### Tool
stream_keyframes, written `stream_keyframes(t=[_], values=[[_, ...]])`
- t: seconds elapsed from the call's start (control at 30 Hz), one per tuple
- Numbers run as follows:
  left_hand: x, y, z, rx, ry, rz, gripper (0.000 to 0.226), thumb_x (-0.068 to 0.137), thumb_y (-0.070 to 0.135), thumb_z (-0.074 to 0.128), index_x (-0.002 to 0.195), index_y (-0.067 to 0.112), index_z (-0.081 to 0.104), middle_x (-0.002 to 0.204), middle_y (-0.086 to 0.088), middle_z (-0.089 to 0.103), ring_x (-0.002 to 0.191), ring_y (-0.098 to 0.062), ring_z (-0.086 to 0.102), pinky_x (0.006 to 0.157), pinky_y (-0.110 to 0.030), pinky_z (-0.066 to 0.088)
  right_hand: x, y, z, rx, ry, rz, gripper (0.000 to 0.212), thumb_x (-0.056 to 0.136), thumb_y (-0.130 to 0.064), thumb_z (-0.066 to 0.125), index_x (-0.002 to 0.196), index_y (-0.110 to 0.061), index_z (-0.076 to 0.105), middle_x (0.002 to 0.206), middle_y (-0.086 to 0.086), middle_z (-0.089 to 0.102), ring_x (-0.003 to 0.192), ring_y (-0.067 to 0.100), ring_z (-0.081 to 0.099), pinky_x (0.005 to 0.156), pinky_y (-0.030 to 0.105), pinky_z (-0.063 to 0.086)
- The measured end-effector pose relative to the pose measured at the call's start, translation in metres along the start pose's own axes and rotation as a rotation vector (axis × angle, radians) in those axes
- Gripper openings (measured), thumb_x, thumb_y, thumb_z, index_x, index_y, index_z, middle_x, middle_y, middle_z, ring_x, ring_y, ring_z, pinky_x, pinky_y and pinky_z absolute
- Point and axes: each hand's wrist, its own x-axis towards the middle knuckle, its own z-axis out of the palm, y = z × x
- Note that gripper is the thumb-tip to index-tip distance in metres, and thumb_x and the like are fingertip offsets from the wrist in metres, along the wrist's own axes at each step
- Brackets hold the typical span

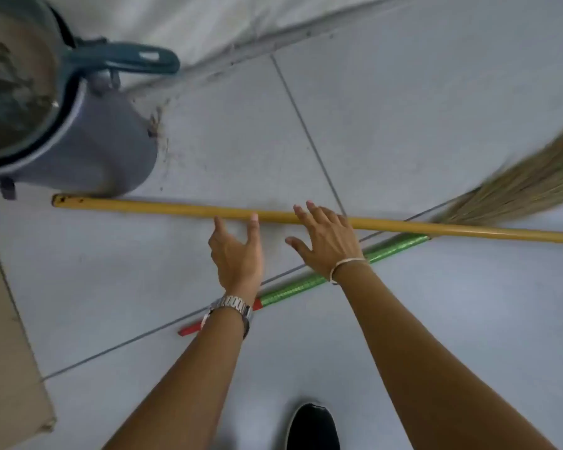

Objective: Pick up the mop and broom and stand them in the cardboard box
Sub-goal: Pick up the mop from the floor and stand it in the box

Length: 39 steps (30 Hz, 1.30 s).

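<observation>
Both tools lie flat on the tiled floor (403, 108). The yellow pole (163, 207), taken to be the mop handle, runs left to right, its near end touching the base of a grey bucket (111, 141); its head is out of view. The broom (293, 289), with a green-wrapped, red-tipped handle and straw bristles (527, 186), lies diagonally and passes under the yellow pole at the right.

The left hand (238, 254) and right hand (325, 238) hover over the middle of the yellow pole, fingers (252, 222) spread wide, holding nothing. Contact with the pole cannot be confirmed.

Handling judgement: both shafts look rigid and light. The yellow pole appears smooth and may slip, so grip it near mid-length for balance. The broom is likely bristle-heavy; take it on the green wrap, toward the bristles.

The cardboard box (10, 368) sits at the left edge, near the bucket.
</observation>
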Motion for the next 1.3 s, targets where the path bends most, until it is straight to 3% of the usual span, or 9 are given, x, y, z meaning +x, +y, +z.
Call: stream_keyframes(t=[0.17, 0.27, 0.43, 0.53, 0.7, 0.8, 1.0, 1.2, 1.3], values=[[0.038, -0.018, 0.000, -0.534, -0.025, -0.301, 0.069, 0.090, 0.047, 0.049, 0.146, 0.025, 0.016, 0.150, -0.011, 0.031, 0.131, -0.029, 0.039, 0.104, -0.041, 0.040, 0.038, -0.003, 0.018, -0.035, -0.030, 0.063, 0.052, 0.091, -0.048, 0.039, 0.133, -0.018, 0.040, 0.127, 0.013, 0.053, 0.115, 0.035, 0.049, 0.096, 0.044, 0.036], [0.041, -0.026, -0.006, -0.936, -0.079, -0.433, 0.071, 0.091, 0.041, 0.049, 0.148, 0.025, 0.008, 0.152, -0.011, 0.026, 0.135, -0.030, 0.035, 0.100, -0.042, 0.041, 0.039, -0.005, 0.017, -0.034, -0.058, 0.075, 0.043, 0.090, -0.043, 0.045, 0.126, -0.018, 0.048, 0.114, 0.015, 0.053, 0.100, 0.034, 0.054, 0.086, 0.044, 0.042], [0.030, -0.032, -0.011, -1.108, -0.066, -0.595, 0.070, 0.089, 0.045, 0.051, 0.146, 0.021, 0.019, 0.152, -0.012, 0.026, 0.137, -0.031, 0.030, 0.108, -0.057, 0.030, 0.022, -0.012, 0.019, 0.006, -0.318, 0.051, 0.031, 0.092, -0.030, 0.049, 0.119, -0.015, 0.052, 0.112, 0.013, 0.051, 0.094, 0.030, 0.057, 0.081, 0.041, 0.049], [0.012, -0.035, -0.023, -1.126, 0.002, -0.685, 0.060, 0.090, 0.036, 0.054, 0.142, 0.019, 0.029, 0.146, -0.013, 0.033, 0.134, -0.031, 0.035, 0.106, -0.062, 0.030, 0.007, -0.017, 0.011, 0.035, -0.396, 0.058, 0.026, 0.092, -0.027, 0.050, 0.115, -0.017, 0.055, 0.113, 0.012, 0.052, 0.095, 0.030, 0.058, 0.079, 0.038, 0.047], [-0.024, -0.024, -0.055, -1.248, 0.015, -0.700, 0.032, 0.093, 0.028, 0.052, 0.123, 0.018, 0.046, 0.126, -0.012, 0.046, 0.117, -0.029, 0.049, 0.088, -0.055, 0.047, -0.022, -0.023, -0.034, 0.196, -0.476, 0.095, 0.022, 0.088, -0.026, 0.056, 0.108, -0.021, 0.059, 0.108, 0.006, 0.065, 0.094, 0.024, 0.060, 0.074, 0.032, 0.045], [-0.051, 0.006, -0.076, -1.226, 0.064, -0.661, 0.040, 0.093, 0.031, 0.051, 0.129, 0.016, 0.045, 0.122, -0.011, 0.047, 0.104, -0.026, 0.052, 0.080, -0.051, 0.050, -0.036, -0.027, -0.078, 0.276, -0.479, 0.108, 0.025, 0.082, -0.028, 0.064, 0.106, -0.022, 0.062, 0.109, 0.002, 0.066, 0.097, 0.022, 0.060, 0.078, 0.031, 0.047], [-0.109, 0.100, -0.138, -1.227, 0.043, -0.475, 0.038, 0.093, 0.026, 0.053, 0.128, 0.015, 0.044, 0.122, -0.010, 0.050, 0.112, -0.030, 0.052, 0.082, -0.056, 0.052, -0.066, -0.036, -0.196, 0.404, -0.383, 0.141, 0.024, 0.074, -0.026, 0.072, 0.098, -0.028, 0.069, 0.101, -0.002, 0.070, 0.094, 0.017, 0.062, 0.087, 0.033, 0.051], [-0.161, 0.219, -0.218, -1.245, -0.119, -0.095, 0.043, 0.089, 0.028, 0.057, 0.129, 0.016, 0.044, 0.112, -0.004, 0.059, 0.108, -0.024, 0.059, 0.073, -0.051, 0.058, -0.102, -0.055, -0.344, 0.510, -0.210, 0.102, 0.026, 0.073, -0.027, 0.073, 0.099, -0.026, 0.071, 0.091, -0.004, 0.068, 0.088, 0.009, 0.057, 0.081, 0.023, 0.043], [-0.192, 0.289, -0.267, -1.202, -0.173, 0.152, 0.030, 0.090, 0.028, 0.057, 0.116, 0.015, 0.051, 0.103, -0.004, 0.060, 0.103, -0.024, 0.062, 0.072, -0.052, 0.058, -0.128, -0.072, -0.426, 0.619, -0.095, 0.110, 0.023, 0.072, -0.026, 0.074, 0.095, -0.029, 0.073, 0.087, -0.007, 0.067, 0.090, 0.011, 0.059, 0.083, 0.024, 0.043]])
